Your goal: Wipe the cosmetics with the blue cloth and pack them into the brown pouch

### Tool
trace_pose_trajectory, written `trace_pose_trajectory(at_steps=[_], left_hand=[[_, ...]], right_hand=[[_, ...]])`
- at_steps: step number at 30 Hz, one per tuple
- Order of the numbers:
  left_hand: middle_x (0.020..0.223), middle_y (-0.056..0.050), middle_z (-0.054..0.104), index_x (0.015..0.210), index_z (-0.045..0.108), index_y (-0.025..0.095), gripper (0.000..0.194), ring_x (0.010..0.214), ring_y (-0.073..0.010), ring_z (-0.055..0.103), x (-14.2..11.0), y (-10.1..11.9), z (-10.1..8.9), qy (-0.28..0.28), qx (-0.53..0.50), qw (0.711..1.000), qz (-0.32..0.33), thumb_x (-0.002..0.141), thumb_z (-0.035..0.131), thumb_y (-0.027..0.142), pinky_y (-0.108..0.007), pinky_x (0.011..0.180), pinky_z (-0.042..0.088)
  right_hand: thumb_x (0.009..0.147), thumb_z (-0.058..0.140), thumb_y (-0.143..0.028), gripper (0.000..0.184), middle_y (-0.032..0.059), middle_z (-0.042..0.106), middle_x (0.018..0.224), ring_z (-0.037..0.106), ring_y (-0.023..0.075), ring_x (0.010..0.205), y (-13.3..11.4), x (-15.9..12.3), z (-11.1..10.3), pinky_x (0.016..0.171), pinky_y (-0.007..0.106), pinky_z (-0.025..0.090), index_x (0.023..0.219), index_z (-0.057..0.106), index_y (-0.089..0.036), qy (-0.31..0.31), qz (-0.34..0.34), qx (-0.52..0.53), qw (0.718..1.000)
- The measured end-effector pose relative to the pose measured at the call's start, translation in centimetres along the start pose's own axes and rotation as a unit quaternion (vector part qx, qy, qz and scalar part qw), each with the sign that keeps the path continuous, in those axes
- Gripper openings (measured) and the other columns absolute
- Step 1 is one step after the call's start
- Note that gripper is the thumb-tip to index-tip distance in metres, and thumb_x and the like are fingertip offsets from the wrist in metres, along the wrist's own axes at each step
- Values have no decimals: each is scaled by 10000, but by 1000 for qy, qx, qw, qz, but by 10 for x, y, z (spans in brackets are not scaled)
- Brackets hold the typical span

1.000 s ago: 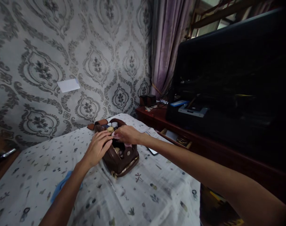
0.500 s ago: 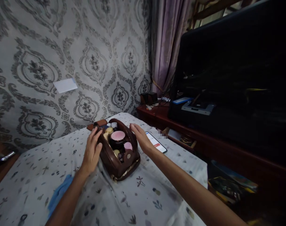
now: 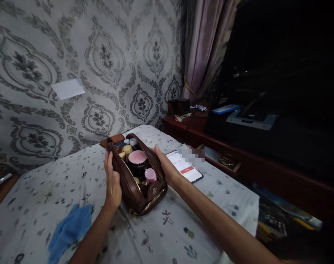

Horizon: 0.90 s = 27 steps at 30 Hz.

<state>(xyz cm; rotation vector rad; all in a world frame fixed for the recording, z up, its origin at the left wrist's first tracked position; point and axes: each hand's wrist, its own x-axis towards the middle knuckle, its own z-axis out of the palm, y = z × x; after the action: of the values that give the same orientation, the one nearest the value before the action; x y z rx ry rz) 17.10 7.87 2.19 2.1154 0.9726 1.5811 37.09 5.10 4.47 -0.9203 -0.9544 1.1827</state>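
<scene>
An unzipped brown leather makeup bag lies on the printed sheet, its mouth spread open. Inside are a jar with a pink lid, a smaller pink-capped container, a yellow-lidded pot and several small white-capped items. My left hand grips the bag's left side, fingers along the outer wall and thumb toward me. On the opposite side, my right hand holds the right wall, its fingers partly hidden behind the leather.
A lit phone lies right of the bag. A crumpled blue cloth is at the left front. Behind the bag sits a brown leather piece. A dark red cabinet with a large black screen stands at the right.
Both hands have closed in on the bag's sides, and its mouth looks slightly narrower. The left hand has slid lower along the outer wall. The view has shifted a little, showing more blue cloth.
</scene>
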Motion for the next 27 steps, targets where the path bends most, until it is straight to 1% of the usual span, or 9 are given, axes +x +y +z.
trace_pose_trajectory(at_steps=[5,8,11,13,16,19,21,24,27], left_hand=[[1660,-60,214,1550,270,305,552,1541,-215,160,2,10,-5,-5,41,999,-13,1037,223,503,-456,1266,137],[1611,-64,325,1474,415,304,457,1506,-211,268,6,26,-13,-11,73,997,-17,1046,300,414,-450,1257,188],[1452,-50,521,1235,630,302,326,1450,-241,368,14,49,-24,-40,121,991,31,1031,379,338,-492,1224,275],[1329,-44,606,1099,683,299,242,1421,-275,399,21,66,-27,-65,157,982,83,1001,463,312,-528,1192,319],[1258,-51,648,1095,687,295,204,1355,-300,460,31,86,-21,-154,196,957,147,970,526,305,-544,1133,380],[1187,-59,680,1136,691,289,231,1239,-299,525,35,95,-5,-238,235,927,171,965,539,322,-553,1083,405],[1135,-65,695,1136,702,285,233,1158,-301,542,36,96,5,-248,267,915,175,948,575,335,-565,1056,405],[1082,-61,706,1094,715,287,208,1083,-292,544,35,94,11,-239,291,910,173,945,576,329,-550,1011,422],[1040,-57,703,1032,705,272,209,1048,-281,542,35,93,10,-241,295,910,166,951,517,230,-524,993,437]], right_hand=[[899,446,-710,618,45,722,1229,611,252,1229,10,2,-6,1133,427,388,1221,685,-240,8,-23,12,1000],[902,439,-702,608,43,719,1233,602,250,1240,17,0,-8,1142,425,378,1192,699,-235,36,-39,23,998],[906,424,-705,614,48,719,1233,611,259,1225,22,-3,-9,1127,423,397,1160,714,-227,59,-48,26,997],[904,431,-708,616,51,717,1237,607,263,1228,23,-5,-9,1129,425,395,1150,719,-223,70,-53,25,996],[886,466,-715,618,56,721,1228,604,271,1226,22,-7,-8,1136,429,384,1136,727,-215,74,-63,28,995],[901,466,-694,593,51,730,1206,623,266,1191,20,-9,-7,1110,420,409,1136,730,-217,58,-77,27,995],[918,449,-680,584,47,736,1187,638,257,1159,19,-9,-7,1084,409,431,1142,728,-218,49,-87,20,995],[922,448,-676,584,41,741,1162,642,247,1134,19,-10,-8,1066,394,440,1150,725,-216,40,-97,14,994],[919,465,-672,576,38,732,1172,627,242,1143,19,-11,-9,1073,387,428,1151,721,-211,41,-97,8,994]])
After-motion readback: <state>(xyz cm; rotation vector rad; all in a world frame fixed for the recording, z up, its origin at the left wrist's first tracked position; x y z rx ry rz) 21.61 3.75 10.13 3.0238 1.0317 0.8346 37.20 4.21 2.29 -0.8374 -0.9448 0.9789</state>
